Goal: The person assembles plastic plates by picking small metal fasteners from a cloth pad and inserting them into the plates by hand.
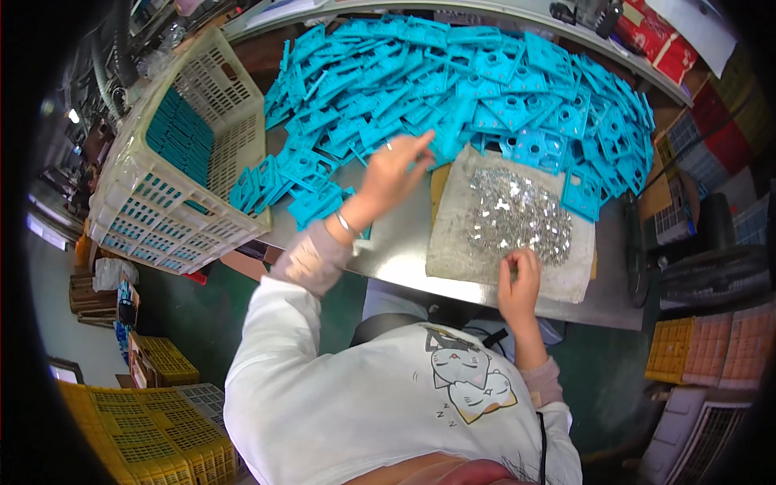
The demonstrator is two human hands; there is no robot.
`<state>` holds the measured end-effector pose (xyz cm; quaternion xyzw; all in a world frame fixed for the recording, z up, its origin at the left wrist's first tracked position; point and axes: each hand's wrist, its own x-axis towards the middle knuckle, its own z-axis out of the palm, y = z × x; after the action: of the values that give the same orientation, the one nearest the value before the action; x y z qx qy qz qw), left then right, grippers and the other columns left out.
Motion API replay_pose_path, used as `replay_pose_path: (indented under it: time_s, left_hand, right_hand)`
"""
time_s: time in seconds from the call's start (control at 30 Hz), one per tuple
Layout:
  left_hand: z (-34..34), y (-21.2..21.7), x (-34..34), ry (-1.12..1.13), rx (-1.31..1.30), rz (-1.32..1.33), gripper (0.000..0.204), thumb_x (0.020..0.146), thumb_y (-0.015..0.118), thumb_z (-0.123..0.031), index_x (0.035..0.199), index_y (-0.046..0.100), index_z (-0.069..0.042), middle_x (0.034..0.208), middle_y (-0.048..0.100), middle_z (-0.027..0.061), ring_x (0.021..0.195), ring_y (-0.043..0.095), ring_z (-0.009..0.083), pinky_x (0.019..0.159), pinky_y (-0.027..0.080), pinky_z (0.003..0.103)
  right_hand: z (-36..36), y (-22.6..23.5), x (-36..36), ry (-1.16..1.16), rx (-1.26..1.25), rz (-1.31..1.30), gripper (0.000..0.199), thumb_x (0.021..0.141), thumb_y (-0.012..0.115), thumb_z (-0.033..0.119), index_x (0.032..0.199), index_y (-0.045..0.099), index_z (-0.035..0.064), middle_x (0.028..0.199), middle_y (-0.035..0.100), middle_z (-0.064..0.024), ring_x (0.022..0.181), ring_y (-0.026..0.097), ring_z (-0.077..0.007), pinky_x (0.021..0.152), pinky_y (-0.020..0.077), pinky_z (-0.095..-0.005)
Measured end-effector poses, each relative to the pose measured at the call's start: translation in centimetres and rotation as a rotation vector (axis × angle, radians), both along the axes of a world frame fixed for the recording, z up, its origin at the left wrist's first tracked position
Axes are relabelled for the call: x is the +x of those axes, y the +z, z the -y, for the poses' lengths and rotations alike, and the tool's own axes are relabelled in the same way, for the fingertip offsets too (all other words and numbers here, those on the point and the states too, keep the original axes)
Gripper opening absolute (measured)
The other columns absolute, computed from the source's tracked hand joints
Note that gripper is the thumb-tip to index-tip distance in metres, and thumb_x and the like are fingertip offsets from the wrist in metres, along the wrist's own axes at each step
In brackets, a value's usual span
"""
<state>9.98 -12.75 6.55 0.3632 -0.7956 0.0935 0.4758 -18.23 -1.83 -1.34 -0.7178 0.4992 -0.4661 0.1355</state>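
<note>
A large heap of flat turquoise plastic plates (380, 89) with round holes covers the back of the metal table. My left hand (394, 171) is raised over the table at the heap's front edge. Its fingers are stretched out and partly apart, with nothing visible in them. A blurred turquoise plate lies just beyond its fingertips. Small shiny metal pieces (517, 212) lie spread on a pale cloth (453, 242) to the right. My right hand (520, 284) is at the near edge of these pieces, thumb and fingers drawn together; whatever is between them is too small to make out.
A cream plastic crate (153, 218) stands tilted at the left, with rows of turquoise plates inside. Loose plates (303, 182) lie beside it. The metal tabletop (396, 246) ends just before my body. Yellow crates (137, 428) stand at lower left, orange ones (703, 347) at right.
</note>
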Motion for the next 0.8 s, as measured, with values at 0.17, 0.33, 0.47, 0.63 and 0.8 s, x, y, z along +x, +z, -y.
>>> replay_pose_path:
  time_s: [0.17, 0.33, 0.47, 0.63, 0.8]
  left_hand:
    - [8.0, 6.1, 6.6, 0.247, -0.212, 0.330, 0.044, 0.079, 0.068, -0.005, 0.121, 0.060, -0.007, 0.086, 0.064, 0.0084, 0.078, 0.064, 0.0268, 0.063, 0.054, 0.038]
    - [13.2, 9.1, 12.4, 0.484, -0.257, 0.599, 0.040, 0.079, 0.059, -0.005, 0.119, 0.062, -0.007, 0.092, 0.064, 0.0087, 0.087, 0.064, 0.0258, 0.067, 0.056, 0.036]
    - [15.2, 10.2, 16.5, 0.588, -0.256, 0.709, 0.039, 0.079, 0.058, -0.006, 0.117, 0.062, -0.005, 0.092, 0.064, 0.0083, 0.091, 0.064, 0.0259, 0.070, 0.056, 0.036]
    - [16.0, 11.0, 20.9, 0.729, -0.157, 0.729, 0.019, 0.081, 0.058, -0.007, 0.099, 0.062, -0.006, 0.088, 0.063, 0.0094, 0.091, 0.064, 0.0268, 0.069, 0.056, 0.037]
    - [18.1, 10.7, 24.4, 0.840, -0.074, 0.845, 0.008, 0.079, 0.059, -0.007, 0.085, 0.064, -0.006, 0.086, 0.064, 0.0094, 0.090, 0.065, 0.0258, 0.068, 0.057, 0.036]
  right_hand:
    - [-1.5, -4.0, 0.1, 0.057, -0.017, -0.188, 0.011, 0.082, 0.063, 0.011, 0.085, 0.055, 0.0036, 0.088, 0.054, -0.0131, 0.088, 0.053, -0.0330, 0.084, 0.0364, -0.0439]
    - [-1.9, -4.7, 0.6, 0.056, -0.114, -0.308, 0.011, 0.077, 0.066, 0.011, 0.083, 0.058, 0.0051, 0.088, 0.055, -0.0120, 0.089, 0.053, -0.0311, 0.085, 0.0363, -0.0451]
    - [-1.8, -4.8, 0.9, 0.049, -0.110, -0.330, 0.013, 0.076, 0.067, 0.013, 0.083, 0.058, 0.0053, 0.086, 0.055, -0.0109, 0.087, 0.054, -0.0304, 0.084, 0.0369, -0.0448]
    - [-1.8, -4.8, 1.1, 0.021, -0.145, -0.333, 0.013, 0.076, 0.067, 0.014, 0.082, 0.059, 0.0051, 0.084, 0.055, -0.0105, 0.084, 0.054, -0.0303, 0.081, 0.0380, -0.0451]
    - [-1.6, -4.7, 1.5, -0.004, -0.143, -0.348, 0.014, 0.074, 0.068, 0.014, 0.080, 0.059, 0.0048, 0.082, 0.055, -0.0104, 0.081, 0.054, -0.0304, 0.079, 0.0382, -0.0452]
